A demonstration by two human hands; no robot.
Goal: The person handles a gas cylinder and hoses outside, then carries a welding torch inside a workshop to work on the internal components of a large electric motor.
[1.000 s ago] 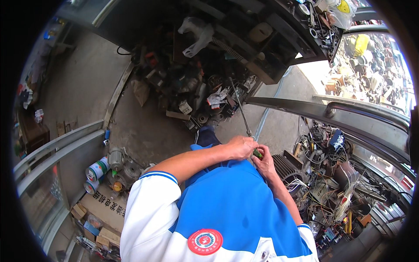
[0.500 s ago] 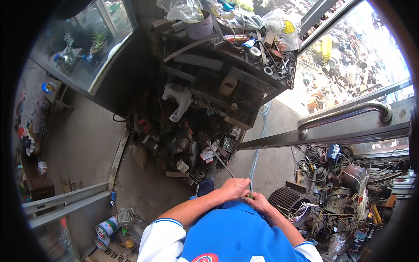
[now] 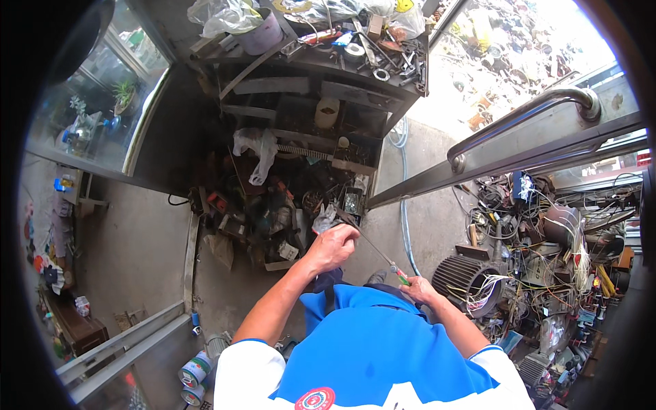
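A long screwdriver (image 3: 380, 252) with a thin metal shaft and a green and red handle slants in front of my body. My right hand (image 3: 420, 290) is closed round its handle end, at my right side. The shaft points up and left, toward my left hand (image 3: 333, 247). That hand is higher and further left, its fingers curled; whether they touch the shaft or pinch something small is hidden. Beyond my left hand, a crumpled whitish plastic piece (image 3: 324, 219) lies among dark parts on the floor.
Ahead stands a dark workbench (image 3: 403, 102) loaded with tools and bags. A metal-framed door with a long handle (image 3: 526, 123) juts in from the right. A ribbed motor housing (image 3: 459, 279) and tangled wires are on the right; paint cans (image 3: 196, 369) stand lower left. A hose (image 3: 405, 205) crosses the floor.
My hands were together at the screwdriver's handle. Now my left hand has moved up and left, toward the shaft's far part, while my right has shifted slightly right with the handle. The view has shifted too.
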